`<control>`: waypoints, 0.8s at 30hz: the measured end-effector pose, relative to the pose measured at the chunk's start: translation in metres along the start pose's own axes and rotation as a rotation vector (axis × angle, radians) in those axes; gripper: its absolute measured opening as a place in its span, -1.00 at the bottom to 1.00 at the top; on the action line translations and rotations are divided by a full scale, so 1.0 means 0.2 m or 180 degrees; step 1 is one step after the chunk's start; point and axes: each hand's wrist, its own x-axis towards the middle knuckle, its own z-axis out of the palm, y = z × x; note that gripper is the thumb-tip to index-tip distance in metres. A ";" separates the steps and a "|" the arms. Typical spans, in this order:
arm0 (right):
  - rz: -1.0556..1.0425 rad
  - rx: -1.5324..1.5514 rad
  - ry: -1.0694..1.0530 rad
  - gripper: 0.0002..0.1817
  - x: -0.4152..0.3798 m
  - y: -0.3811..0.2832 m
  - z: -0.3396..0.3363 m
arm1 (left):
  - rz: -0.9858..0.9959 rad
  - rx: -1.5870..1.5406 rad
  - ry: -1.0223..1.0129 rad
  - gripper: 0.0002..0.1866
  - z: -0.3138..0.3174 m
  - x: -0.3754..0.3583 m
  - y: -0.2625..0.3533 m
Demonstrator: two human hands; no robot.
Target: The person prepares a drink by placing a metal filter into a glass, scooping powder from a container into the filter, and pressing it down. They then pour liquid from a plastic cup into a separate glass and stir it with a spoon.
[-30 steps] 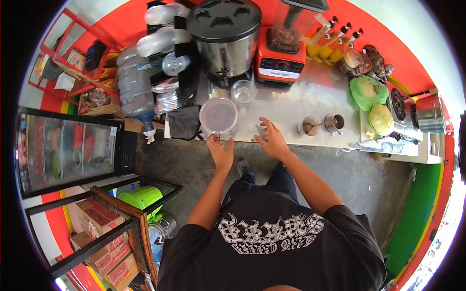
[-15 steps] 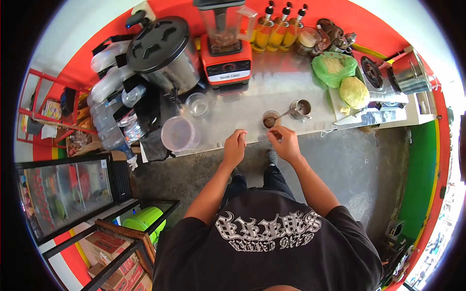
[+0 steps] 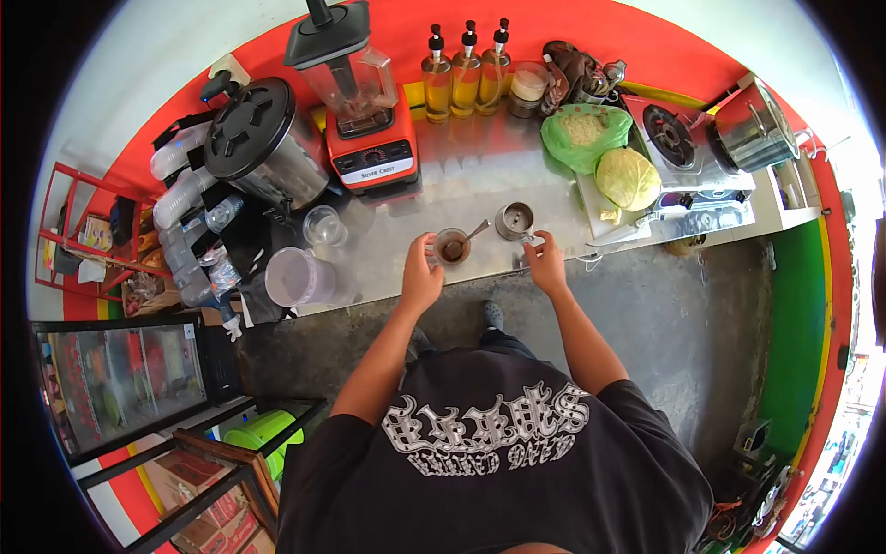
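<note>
On the front part of the metal counter stands a small clear glass (image 3: 446,239) with brown contents at its bottom. A spoon (image 3: 478,229) leans in it, its handle toward the right. My left hand (image 3: 422,277) has its fingers curled round the glass's left side. To the right of the glass is a small metal cup (image 3: 514,220), upright, with some dark residue inside. My right hand (image 3: 546,265) pinches this cup's handle at its lower right. Both vessels appear to rest on the counter (image 3: 461,189).
Behind are a red blender (image 3: 374,157), a large steel dispenser (image 3: 286,171) and several pump bottles (image 3: 466,78). A clear plastic tub (image 3: 300,277) stands left. Cabbage (image 3: 628,179), a green bag (image 3: 583,134), a knife (image 3: 637,226) and a stove (image 3: 678,134) are right.
My left hand has gone from above the counter edge to the glass. My right hand has left the glass's side and taken hold of the metal cup's handle. The view has shifted.
</note>
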 end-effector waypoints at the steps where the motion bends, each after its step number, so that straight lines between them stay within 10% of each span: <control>1: 0.0059 0.0078 -0.0059 -0.57 0.02 0.00 0.01 | -0.0015 -0.0007 0.0031 -0.29 0.00 0.00 0.00; 11: 0.0456 0.1122 -0.0726 -0.72 0.22 -0.04 0.09 | -0.0082 0.0312 0.0441 -0.37 -0.14 -0.04 0.13; 24: -0.0798 0.1627 -0.1406 -0.72 0.37 -1.06 0.14 | -0.0513 0.1787 0.2981 -0.24 -1.00 -0.28 0.00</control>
